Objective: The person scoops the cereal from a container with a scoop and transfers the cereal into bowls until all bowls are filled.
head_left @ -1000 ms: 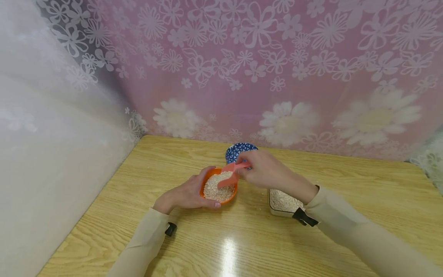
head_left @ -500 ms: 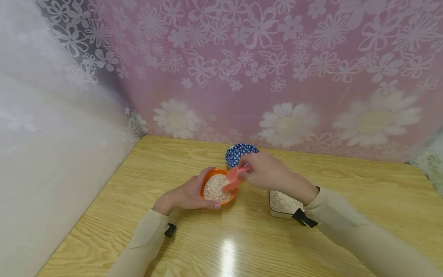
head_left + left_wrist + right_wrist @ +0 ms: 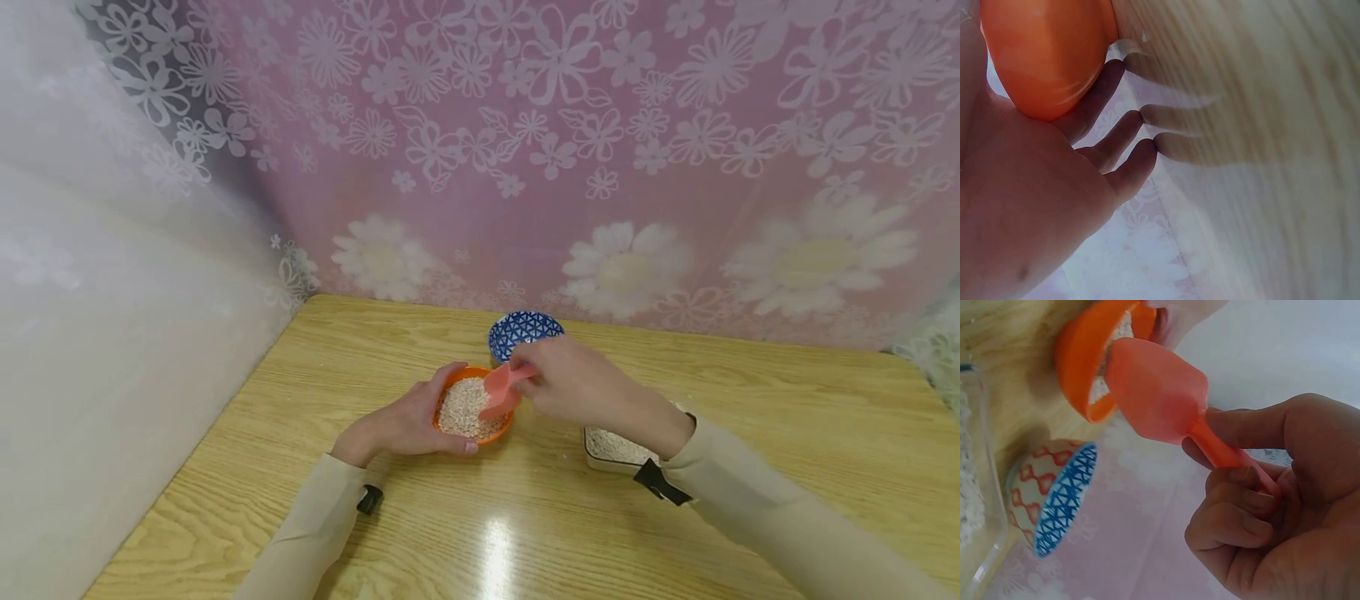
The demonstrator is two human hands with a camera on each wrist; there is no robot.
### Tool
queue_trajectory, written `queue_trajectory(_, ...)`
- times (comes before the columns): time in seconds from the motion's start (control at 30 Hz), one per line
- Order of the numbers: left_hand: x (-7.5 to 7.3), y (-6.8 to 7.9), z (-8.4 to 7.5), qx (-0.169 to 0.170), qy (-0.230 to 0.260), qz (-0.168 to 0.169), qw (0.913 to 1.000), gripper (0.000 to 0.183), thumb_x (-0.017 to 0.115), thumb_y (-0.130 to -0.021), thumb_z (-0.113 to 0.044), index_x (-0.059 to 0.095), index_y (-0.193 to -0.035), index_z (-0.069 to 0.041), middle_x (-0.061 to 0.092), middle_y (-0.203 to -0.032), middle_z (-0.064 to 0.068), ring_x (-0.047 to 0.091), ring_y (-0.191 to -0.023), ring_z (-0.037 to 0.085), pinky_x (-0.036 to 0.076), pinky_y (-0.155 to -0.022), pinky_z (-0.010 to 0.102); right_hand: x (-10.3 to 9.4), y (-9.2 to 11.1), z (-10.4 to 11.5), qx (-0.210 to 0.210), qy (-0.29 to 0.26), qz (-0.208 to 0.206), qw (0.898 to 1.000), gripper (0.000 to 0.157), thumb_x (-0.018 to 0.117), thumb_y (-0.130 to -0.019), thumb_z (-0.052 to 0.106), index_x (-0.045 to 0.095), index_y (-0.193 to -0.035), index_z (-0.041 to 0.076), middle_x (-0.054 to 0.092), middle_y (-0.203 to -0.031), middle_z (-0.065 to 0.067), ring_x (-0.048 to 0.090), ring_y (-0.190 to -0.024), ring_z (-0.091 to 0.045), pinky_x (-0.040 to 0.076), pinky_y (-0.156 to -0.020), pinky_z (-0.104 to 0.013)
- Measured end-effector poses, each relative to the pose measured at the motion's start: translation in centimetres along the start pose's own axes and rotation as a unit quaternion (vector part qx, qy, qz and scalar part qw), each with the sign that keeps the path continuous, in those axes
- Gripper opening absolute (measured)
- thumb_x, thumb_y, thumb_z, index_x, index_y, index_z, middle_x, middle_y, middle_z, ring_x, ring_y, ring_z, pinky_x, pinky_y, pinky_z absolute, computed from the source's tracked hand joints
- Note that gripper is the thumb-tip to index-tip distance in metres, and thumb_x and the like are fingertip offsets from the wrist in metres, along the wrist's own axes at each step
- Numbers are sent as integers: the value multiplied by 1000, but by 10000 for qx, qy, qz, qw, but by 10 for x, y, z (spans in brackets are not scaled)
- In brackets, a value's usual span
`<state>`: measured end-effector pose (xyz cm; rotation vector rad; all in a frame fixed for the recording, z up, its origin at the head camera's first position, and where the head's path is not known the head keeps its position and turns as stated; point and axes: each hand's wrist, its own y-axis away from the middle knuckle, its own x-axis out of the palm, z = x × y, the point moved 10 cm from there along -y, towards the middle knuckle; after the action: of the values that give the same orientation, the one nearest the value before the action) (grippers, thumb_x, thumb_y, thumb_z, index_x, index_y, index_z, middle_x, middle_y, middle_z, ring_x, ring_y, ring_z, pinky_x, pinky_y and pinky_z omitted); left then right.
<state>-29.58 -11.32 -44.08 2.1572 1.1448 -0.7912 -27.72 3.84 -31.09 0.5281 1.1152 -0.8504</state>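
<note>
In the head view my left hand (image 3: 401, 421) grips an orange bowl (image 3: 452, 435) of pale, oat-like flakes (image 3: 465, 408), thumb at the near side and fingers round the far side. The left wrist view shows the bowl's smooth outside (image 3: 1047, 56) against the palm, other fingers (image 3: 1138, 165) touching the wooden table. My right hand (image 3: 573, 379) pinches the handle of a pink scoop (image 3: 500, 393). The scoop's blade reaches over the bowl's right rim, its tip at the flakes. From the right wrist view, thumb and curled fingers wrap the scoop's handle (image 3: 1216, 445).
Behind the right hand stands a patterned bowl (image 3: 517, 329), blue inside and red-marked outside. A clear-walled container (image 3: 611, 462) of similar flakes sits under the right forearm, partly hidden. The wooden table (image 3: 420, 533) meets a flowered curtain (image 3: 480, 208) at the back.
The scoop, blurred and higher over the orange bowl a second ago, now sits slightly lower at its right side. My right hand has dropped a little; the left hand and bowl stay put.
</note>
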Motion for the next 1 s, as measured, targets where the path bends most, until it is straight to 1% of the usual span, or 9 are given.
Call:
queue_trajectory(0.13, 0, 1, 1, 11, -22, 31, 10000, 117, 84, -75, -61, 14, -164, -29, 43, -157, 6, 43, -140, 29, 41, -112, 57, -11, 4, 3, 36, 131, 19, 9999, 13, 68, -95, 14, 73, -106, 9, 74, -100, -6, 56, -75, -15, 44, -62, -27)
queue_trajectory(0.27, 0, 1, 2, -35, -36, 53, 10000, 118, 84, -75, -62, 14, -163, -30, 41, -158, 4, 42, -140, 29, 41, -112, 58, -18, 8, 5, -30, 139, -103, 9998, 9, 68, -95, 13, 73, -102, 10, 71, -90, -3, 51, -68, -14, 40, -58, -27)
queue_trajectory(0.37, 0, 1, 2, -57, -47, 50, 10000, 117, 84, -75, -62, 15, -163, -31, 42, -158, 3, 42, -139, 28, 42, -112, 57, -21, 12, 1, -81, 87, -272, 9996, 12, 69, -95, 15, 74, -104, 9, 72, -90, -2, 51, -68, -13, 40, -60, -27)
queue_trajectory(0.47, 1, 1, 1, 0, -36, 46, 10000, 116, 84, -75, -61, 14, -164, -30, 41, -158, 3, 42, -140, 29, 41, -113, 57, -20, 18, -11, -33, -232, -493, 9985, 16, 70, -96, 16, 74, -109, 9, 74, -96, -3, 51, -70, -14, 41, -63, -29)
queue_trajectory(0.53, 1, 2, -2, 95, -2, 39, 9999, 117, 84, -76, -59, 14, -164, -27, 38, -160, 3, 40, -143, 30, 39, -115, 58, -17, 24, -24, 83, -633, -635, 9959, 18, 70, -96, 18, 74, -112, 10, 74, -100, -2, 51, -71, -14, 42, -64, -29)
queue_trajectory(0.63, 1, 2, -7, 282, -8, 3, 9996, 120, 85, -77, -56, 13, -165, -19, 31, -165, 6, 35, -149, 31, 34, -120, 58, -9, 35, -46, 301, -1330, -823, 9872, 18, 71, -97, 20, 74, -114, 14, 70, -91, 0, 46, -64, -12, 40, -58, -27)
queue_trajectory(0.73, 1, 2, -11, 416, -79, -61, 9991, 123, 86, -76, -56, 12, -165, -15, 26, -168, 8, 31, -152, 31, 31, -122, 57, -3, 50, -67, 471, -1976, -1033, 9737, 18, 70, -98, 22, 73, -116, 17, 65, -85, -1, 44, -59, -9, 39, -53, -25)
queue_trajectory(0.87, -1, 1, -17, 566, -214, -186, 9980, 124, 87, -74, -57, 13, -165, -17, 26, -166, 5, 35, -148, 28, 35, -120, 55, -2, 74, -91, 641, -2574, -1300, 9554, 21, 70, -99, 23, 71, -118, 16, 66, -87, -6, 46, -59, -8, 40, -51, -26)
queue_trajectory(1.0, -3, 0, -24, 740, -325, -317, 9962, 124, 88, -71, -59, 18, -164, -19, 27, -164, 3, 38, -144, 25, 39, -117, 53, -8, 100, -115, 717, -2839, -1583, 9430, 22, 69, -99, 18, 69, -120, 13, 68, -87, 0, 45, -58, -10, 39, -49, -29)
